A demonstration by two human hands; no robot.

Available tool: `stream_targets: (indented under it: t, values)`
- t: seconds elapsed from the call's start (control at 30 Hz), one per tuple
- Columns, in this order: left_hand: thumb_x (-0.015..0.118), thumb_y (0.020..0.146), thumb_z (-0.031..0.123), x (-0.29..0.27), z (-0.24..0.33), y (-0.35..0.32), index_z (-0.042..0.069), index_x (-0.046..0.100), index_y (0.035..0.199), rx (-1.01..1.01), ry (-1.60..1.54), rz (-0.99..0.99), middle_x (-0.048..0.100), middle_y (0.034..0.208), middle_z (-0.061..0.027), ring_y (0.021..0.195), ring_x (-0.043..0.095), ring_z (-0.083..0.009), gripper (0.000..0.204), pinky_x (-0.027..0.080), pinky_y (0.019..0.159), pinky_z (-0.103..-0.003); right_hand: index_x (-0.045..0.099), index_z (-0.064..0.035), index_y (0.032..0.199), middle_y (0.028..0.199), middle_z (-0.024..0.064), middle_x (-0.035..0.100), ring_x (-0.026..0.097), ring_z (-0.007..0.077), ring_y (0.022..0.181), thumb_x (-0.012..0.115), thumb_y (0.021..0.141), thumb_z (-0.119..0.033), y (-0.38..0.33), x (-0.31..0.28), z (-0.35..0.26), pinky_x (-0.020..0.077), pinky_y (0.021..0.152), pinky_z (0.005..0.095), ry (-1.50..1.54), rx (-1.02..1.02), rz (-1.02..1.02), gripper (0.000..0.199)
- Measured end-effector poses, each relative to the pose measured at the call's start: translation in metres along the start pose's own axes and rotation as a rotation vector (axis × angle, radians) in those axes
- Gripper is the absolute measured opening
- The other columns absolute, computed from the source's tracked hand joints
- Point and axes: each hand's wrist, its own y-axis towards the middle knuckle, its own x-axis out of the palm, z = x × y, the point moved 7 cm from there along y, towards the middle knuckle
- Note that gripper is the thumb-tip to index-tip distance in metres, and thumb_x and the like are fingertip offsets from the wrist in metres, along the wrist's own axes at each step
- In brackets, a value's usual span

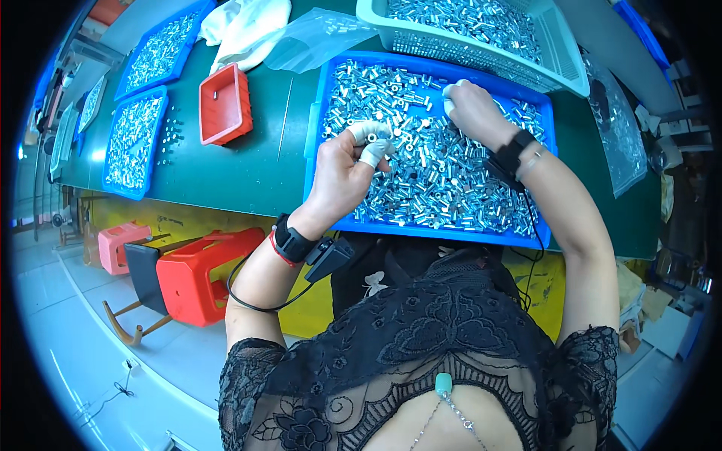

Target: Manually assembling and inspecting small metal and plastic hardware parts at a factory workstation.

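A blue tray (320, 113) full of small shiny metal tubes (436, 180) lies on the green table in front of me. My left hand (342, 169) hovers over the tray's left part, thumb and forefinger in white finger cots pinched together on a small metal tube. My right hand (474, 109) reaches to the tray's far side, fingers curled down among the tubes, white cots on the fingertips. Whether it grips any tube is hidden. Both wrists wear black bands with cables.
A pale green basket (571, 71) of tubes stands behind the tray. A small red bin (226, 105), two more blue trays (135, 143) with parts, white cloth (248, 30) and clear plastic bags (316, 37) lie on the table. Red and pink stools (203, 274) stand below left.
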Motion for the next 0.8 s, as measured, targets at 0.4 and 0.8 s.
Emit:
stream_targets:
  t: [0.4, 0.8]
  values:
    - [0.051, 0.09, 0.01, 0.044, 0.009, -0.016, 0.0, 0.053, 0.106, 0.02, -0.191, -0.052, 0.061, 0.082, -0.0054, 0.069, 0.058, -0.0088, 0.019, 0.043, 0.056, -0.019, 0.06, -0.0016, 0.101, 0.092, 0.0058, 0.059, 0.057, 0.0119, 0.082, 0.058, 0.082, -0.004, -0.106, -0.061, -0.066, 0.0458, 0.072, 0.0249, 1.107, -0.016, 0.203, 0.019]
    - [0.053, 0.089, 0.008, 0.053, -0.006, -0.029, 0.0, 0.053, 0.106, -0.005, -0.211, 0.044, 0.061, 0.081, -0.0054, 0.069, 0.057, -0.0083, 0.019, 0.044, 0.059, -0.019, 0.059, -0.0015, 0.104, 0.094, 0.0056, 0.057, 0.055, 0.0117, 0.081, 0.06, 0.081, -0.004, -0.119, -0.044, -0.066, 0.0446, 0.072, 0.0231, 1.195, 0.05, 0.194, 0.023]
